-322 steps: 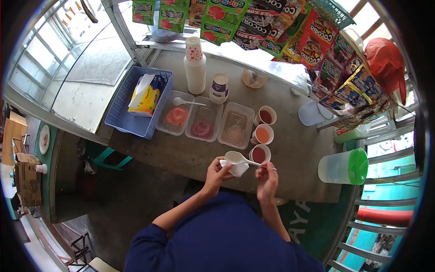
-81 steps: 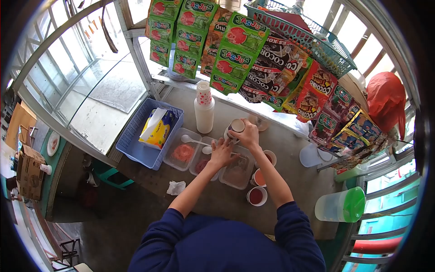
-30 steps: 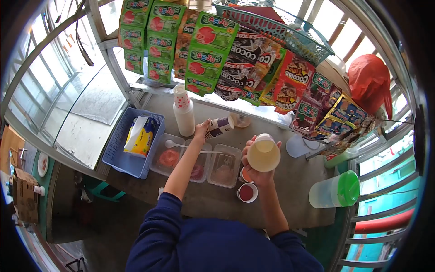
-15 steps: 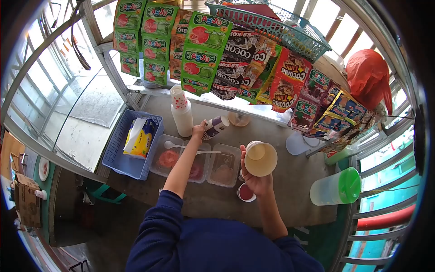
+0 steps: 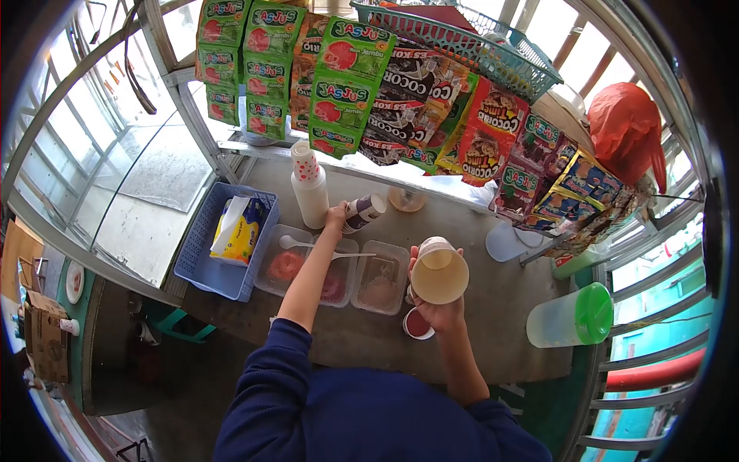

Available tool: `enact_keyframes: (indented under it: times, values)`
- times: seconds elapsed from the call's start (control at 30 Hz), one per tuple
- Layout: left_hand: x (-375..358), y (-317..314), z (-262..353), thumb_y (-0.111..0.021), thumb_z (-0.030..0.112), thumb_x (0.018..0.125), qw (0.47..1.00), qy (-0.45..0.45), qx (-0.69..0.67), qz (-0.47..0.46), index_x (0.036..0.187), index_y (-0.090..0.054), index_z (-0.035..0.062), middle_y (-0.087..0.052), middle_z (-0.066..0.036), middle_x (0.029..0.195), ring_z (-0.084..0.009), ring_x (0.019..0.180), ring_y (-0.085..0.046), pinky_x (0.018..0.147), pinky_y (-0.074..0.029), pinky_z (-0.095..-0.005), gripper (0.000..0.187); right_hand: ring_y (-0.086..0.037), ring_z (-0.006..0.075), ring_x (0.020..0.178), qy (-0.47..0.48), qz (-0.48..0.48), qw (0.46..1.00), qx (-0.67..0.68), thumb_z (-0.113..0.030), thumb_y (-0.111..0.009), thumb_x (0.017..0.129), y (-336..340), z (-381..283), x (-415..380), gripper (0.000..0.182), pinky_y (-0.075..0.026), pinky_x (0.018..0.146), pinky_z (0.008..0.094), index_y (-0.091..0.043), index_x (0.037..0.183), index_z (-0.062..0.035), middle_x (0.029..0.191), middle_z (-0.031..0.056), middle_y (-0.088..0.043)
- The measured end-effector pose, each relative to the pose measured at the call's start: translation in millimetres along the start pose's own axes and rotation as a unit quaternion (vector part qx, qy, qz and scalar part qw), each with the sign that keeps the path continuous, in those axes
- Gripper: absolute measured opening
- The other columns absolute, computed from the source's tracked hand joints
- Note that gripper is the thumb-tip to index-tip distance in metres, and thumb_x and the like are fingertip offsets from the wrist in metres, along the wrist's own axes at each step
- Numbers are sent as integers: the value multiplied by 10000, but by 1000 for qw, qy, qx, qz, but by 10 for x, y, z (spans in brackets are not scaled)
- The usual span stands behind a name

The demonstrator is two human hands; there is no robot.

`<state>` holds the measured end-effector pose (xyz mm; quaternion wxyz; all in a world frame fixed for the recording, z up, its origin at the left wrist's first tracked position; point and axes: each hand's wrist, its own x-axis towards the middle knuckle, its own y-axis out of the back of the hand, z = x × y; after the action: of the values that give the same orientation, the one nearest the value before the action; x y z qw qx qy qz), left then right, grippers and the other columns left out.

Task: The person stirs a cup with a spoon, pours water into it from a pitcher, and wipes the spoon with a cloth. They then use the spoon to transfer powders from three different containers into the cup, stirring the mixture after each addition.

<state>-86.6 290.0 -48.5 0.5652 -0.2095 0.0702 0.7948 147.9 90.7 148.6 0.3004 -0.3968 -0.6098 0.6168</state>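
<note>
My left hand (image 5: 336, 219) is closed around the near end of a stack of dark-patterned paper cups (image 5: 363, 212), which lies tilted over the counter. Beside it stands a tall stack of white cups (image 5: 309, 196), pink-dotted at the top. In my right hand (image 5: 440, 309) is a pale paper cup (image 5: 445, 282), its wide mouth tipped toward me and fingers wrapped around its side. Just below that hand, a small cup with dark red contents (image 5: 418, 324) rests on the counter. Between my hands sits a clear plastic tub (image 5: 382, 262) with brownish-pink contents.
Left of that tub are two more tubs with red contents (image 5: 285, 264) and white spoons (image 5: 344, 256). A blue basket (image 5: 188, 266) holds a tissue pack (image 5: 236, 231). A green-lidded pitcher (image 5: 594, 315) stands right. Drink sachets (image 5: 339, 96) hang across the front.
Both hands keep their holds and stay in nearly the same place. The cup in my right hand has tilted slightly, and the view has shifted a little.
</note>
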Motion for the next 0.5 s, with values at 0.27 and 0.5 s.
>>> enact_keyframes:
  times: [0.27, 0.5]
  values:
    - [-64, -70, 61, -542, 328, 782, 996, 64, -53, -35, 926, -638, 15, -625, -97, 859, -218, 753, -598, 672, -472, -358, 357, -570, 265, 1068, -3, -7, 1000, -4, -585, -533, 840, 64, -33, 1, 749, -518, 886, 361, -403, 1257, 24, 1176, 130, -550]
    - [180, -79, -155, -545, 316, 784, 997, 12, 43, -65, 965, -625, 13, -641, -95, 918, -220, 838, -611, 733, -480, -340, 362, -611, 204, 972, 52, 65, 994, -67, -588, -444, 879, -20, -77, -49, 624, -546, 782, 319, -511, 1174, -42, 1134, 92, -592]
